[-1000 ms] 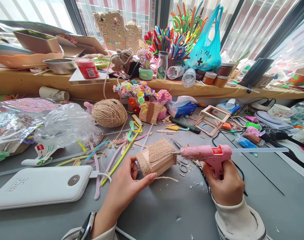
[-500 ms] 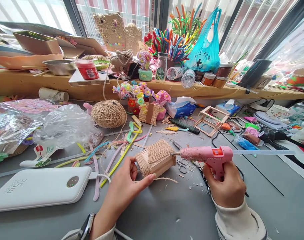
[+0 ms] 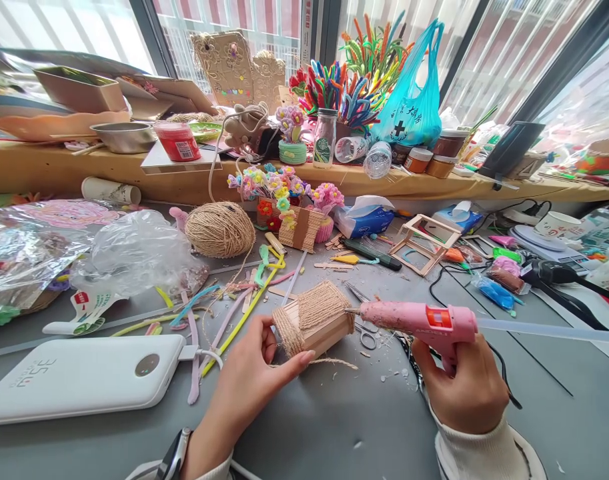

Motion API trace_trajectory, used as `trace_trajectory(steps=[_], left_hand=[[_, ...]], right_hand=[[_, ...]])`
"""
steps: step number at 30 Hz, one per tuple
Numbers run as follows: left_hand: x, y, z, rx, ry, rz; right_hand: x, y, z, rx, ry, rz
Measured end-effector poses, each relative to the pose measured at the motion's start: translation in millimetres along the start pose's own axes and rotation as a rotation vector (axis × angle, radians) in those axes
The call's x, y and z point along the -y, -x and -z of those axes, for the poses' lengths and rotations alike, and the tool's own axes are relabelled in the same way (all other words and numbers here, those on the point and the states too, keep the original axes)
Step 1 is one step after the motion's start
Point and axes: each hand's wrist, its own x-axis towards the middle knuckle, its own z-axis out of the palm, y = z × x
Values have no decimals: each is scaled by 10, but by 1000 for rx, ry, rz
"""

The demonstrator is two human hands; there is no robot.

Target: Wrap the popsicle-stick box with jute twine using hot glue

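My left hand point(image 3: 247, 380) grips a small holder of wooden sticks point(image 3: 314, 320), partly wrapped in jute twine, at its left end. It lies tilted just above the grey table point(image 3: 334, 427). My right hand point(image 3: 467, 383) is closed round the handle of a pink hot glue gun point(image 3: 424, 320). Its nozzle touches the holder's right side. A clear glue stick point(image 3: 549, 330) juts out of the gun's back to the right. A loose twine end point(image 3: 334, 362) trails under the holder.
A ball of jute twine point(image 3: 220, 229), pipe cleaners point(image 3: 234, 307), scissors point(image 3: 365, 330), a white power bank point(image 3: 84, 377) and plastic bags point(image 3: 134, 250) lie on the table. A stick frame point(image 3: 424, 240), tissue pack point(image 3: 364, 217) and craft flowers point(image 3: 279, 187) stand behind. The wooden shelf point(image 3: 59, 163) is crowded.
The glue gun's rear has dropped and swung slightly right while its nozzle stays at the holder. My right hand moved a little right and down. My left hand keeps its hold.
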Motion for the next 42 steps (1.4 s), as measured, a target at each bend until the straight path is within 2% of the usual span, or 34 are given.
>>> trace_trajectory(steps=[16,18,22,26,29,31,33,37,42], left_hand=[[2,-1,1,34,34,13],[6,-3,0,11,10,3],[9,-2,5,-12,-2,-41],[11,-9,20,-6,5,-108],[18,-20,40,15,13,-163],[28,-28,56,40,28,-189],[45,-33,68,57,47,-208],[96,-42,66,81,110,-239],[99,-18,79,116,187,-205]], right_hand=[[-3,6,17,73,-91,-113],[4,5,4,85,-108,-186],[-21,-43,-78,164,-203,-453],[-143,-175,-264,357,-334,-686],[-247,-268,-436,571,-416,-818],[-290,-290,-544,685,-405,-815],[-306,-273,-638,760,-343,-721],[-289,-185,-770,791,-317,-642],[-267,-112,-843,806,-259,-532]])
